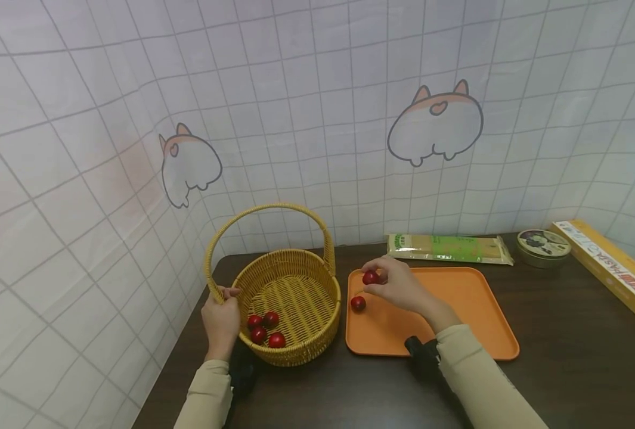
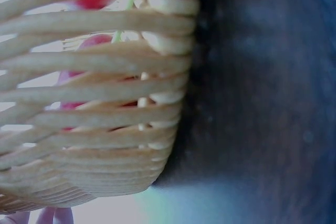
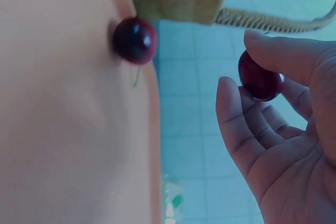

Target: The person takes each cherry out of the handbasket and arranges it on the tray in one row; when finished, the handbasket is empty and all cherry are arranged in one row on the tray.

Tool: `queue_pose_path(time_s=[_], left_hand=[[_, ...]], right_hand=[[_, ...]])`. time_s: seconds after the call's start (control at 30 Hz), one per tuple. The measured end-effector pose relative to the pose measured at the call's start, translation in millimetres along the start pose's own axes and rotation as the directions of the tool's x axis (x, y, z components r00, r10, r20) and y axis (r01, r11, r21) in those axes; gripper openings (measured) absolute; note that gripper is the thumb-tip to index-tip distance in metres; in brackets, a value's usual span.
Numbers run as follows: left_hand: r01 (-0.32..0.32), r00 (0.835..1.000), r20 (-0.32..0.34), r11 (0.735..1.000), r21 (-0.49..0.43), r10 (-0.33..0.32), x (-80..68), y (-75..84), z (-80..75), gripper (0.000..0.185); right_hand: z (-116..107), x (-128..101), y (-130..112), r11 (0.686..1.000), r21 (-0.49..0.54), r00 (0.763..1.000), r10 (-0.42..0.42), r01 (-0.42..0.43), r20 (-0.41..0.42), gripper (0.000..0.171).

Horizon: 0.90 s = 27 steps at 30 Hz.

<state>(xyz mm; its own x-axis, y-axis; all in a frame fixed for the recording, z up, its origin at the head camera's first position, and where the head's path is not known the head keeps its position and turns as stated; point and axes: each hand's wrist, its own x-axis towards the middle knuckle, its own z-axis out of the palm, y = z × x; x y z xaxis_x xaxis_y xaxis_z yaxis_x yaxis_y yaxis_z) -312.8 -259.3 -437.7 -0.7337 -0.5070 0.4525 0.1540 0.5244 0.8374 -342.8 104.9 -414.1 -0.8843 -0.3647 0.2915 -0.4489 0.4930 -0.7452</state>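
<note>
A yellow wicker basket with a tall handle stands on the dark table, several red cherries lying in its near left part. My left hand grips the basket's rim at the foot of the handle. Right of the basket lies an orange tray. My right hand pinches a cherry in its fingertips just above the tray's left end. Another cherry rests on the tray below it. The left wrist view shows the basket wall close up, red fruit showing through the weave.
A green-and-tan flat packet lies behind the tray along the wall. A round tin and a long yellow box sit at the back right. The tiled sheet with cartoon figures closes off the back and left sides.
</note>
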Motion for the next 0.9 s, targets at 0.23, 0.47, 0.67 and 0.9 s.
queue_pose_path(time_s=[0.23,0.47,0.67,0.9], left_hand=[[0.007,1.000,-0.001,1.000,0.000,-0.007,-0.3,0.3,-0.1,0.017],[0.010,1.000,0.000,1.000,-0.003,-0.010,0.1,-0.5,0.3,0.016],[0.010,1.000,0.001,1.000,0.002,-0.010,0.1,-0.3,0.4,0.016],[0.009,1.000,0.004,1.000,0.001,-0.009,-0.4,0.8,-0.3,0.017]], right_hand=[[-3.3,-1.8,17.6,0.996,-0.028,0.996,0.086,-0.085,0.027,0.042],[2.3,-1.7,29.2,0.985,-0.098,0.986,0.149,-0.142,0.076,0.040],[6.7,-3.4,37.6,0.980,-0.069,0.975,0.192,-0.186,0.107,0.036],[7.8,-4.2,39.3,0.983,-0.052,0.976,0.181,-0.176,0.122,0.030]])
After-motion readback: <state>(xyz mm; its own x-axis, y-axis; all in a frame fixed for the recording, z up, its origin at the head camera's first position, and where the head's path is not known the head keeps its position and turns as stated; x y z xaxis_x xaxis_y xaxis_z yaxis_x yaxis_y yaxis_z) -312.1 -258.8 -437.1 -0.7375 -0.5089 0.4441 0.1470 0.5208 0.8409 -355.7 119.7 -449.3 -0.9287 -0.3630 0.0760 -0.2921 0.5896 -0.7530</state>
